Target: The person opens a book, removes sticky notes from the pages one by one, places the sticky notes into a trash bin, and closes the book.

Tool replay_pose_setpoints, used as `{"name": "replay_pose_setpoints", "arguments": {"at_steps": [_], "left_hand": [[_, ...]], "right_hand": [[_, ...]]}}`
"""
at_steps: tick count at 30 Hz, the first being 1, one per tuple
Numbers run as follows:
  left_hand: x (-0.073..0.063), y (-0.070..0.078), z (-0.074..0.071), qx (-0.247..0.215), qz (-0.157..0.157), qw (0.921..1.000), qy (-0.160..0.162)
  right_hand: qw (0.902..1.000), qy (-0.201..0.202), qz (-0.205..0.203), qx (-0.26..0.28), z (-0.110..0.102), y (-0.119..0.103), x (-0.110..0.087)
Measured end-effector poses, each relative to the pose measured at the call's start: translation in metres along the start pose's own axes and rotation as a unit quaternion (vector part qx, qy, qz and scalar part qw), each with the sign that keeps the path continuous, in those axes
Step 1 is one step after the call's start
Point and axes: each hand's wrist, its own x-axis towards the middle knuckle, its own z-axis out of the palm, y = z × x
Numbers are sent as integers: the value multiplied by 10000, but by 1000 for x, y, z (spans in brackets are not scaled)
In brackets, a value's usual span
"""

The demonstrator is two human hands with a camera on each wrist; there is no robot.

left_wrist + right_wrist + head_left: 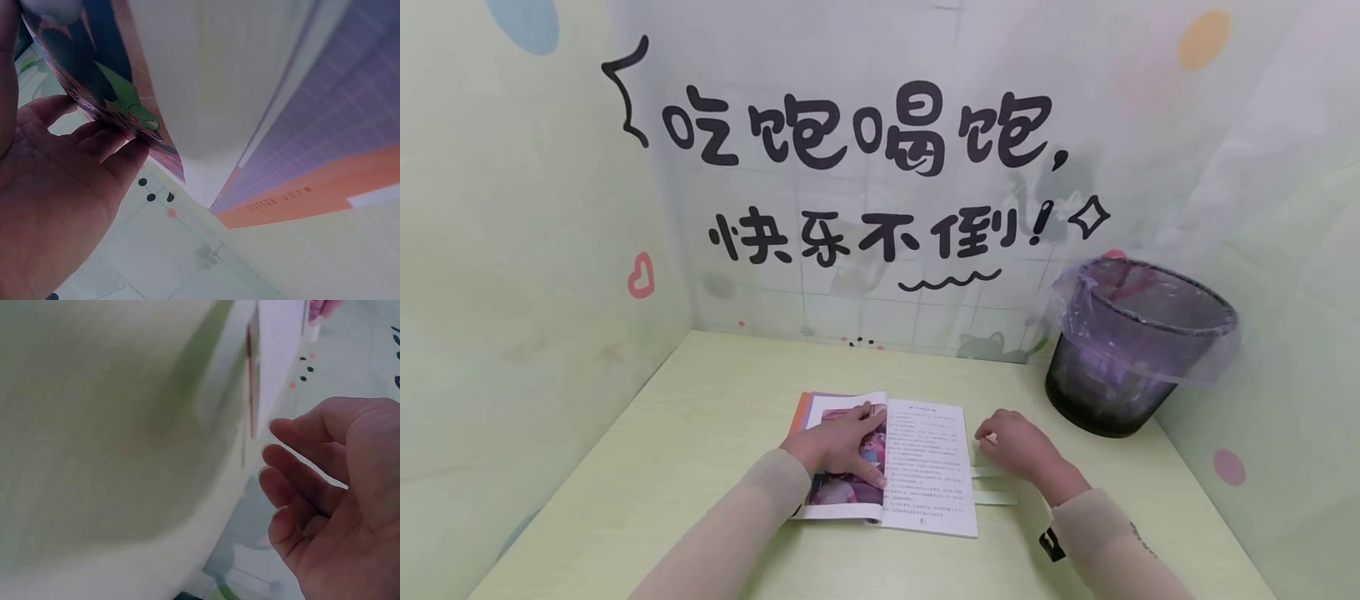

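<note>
A book [932, 475] lies spread on the table, a colour picture on its left page and print on its right. My left hand [842, 446] rests across the picture page with fingers and thumb spread, the thumb near the fold. In the left wrist view, the fingertips of the left hand [69, 175] touch the page, and a purple and orange cover [312, 194] shows below. Just right of the book, my right hand [1018, 446] hovers with loosely bent fingers. The right wrist view shows nothing held in the right hand [331, 494]. Pale strips [996, 498] stick out from the book's right edge.
A dark wastebasket [1105, 392] lined with a thin purple bag stands at the back right. The pale table [700, 417] is enclosed by printed fabric walls [880, 308] at the back and both sides.
</note>
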Motion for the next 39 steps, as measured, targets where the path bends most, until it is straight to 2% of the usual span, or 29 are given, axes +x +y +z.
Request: {"name": "replay_pose_setpoints", "arguments": {"at_steps": [4, 8, 13, 18, 21, 26, 31, 37, 39], "left_hand": [[-1, 2, -1, -16, 4, 10000, -2], [-2, 3, -2, 35, -10, 10000, 11], [-1, 3, -3, 53, 3, 10000, 0], [0, 1, -3, -2, -31, 10000, -2], [0, 0, -3, -13, -20, 10000, 10], [-1, 1, -3, -39, 3, 10000, 5], [0, 1, -3, -68, 4, 10000, -27], [1, -1, -3, -81, 10, 10000, -38], [1, -2, -2, -64, 20, 10000, -31]], "right_hand": [[9994, -257, -209, -25, 12, -5, 0], [9986, -438, -290, 39, 15, -10, -1], [9990, -386, -231, 55, 8, -16, -1], [9981, -262, -84, 545, -1, -19, 0], [9926, -318, -36, 1170, -2, -23, 2], [9762, -630, -200, 2065, 1, -25, 5], [9709, -769, -558, 2198, 3, -29, 5], [9673, -879, -566, 2311, 14, -38, 2], [9682, -851, -698, 2248, 19, -42, 0]]}}
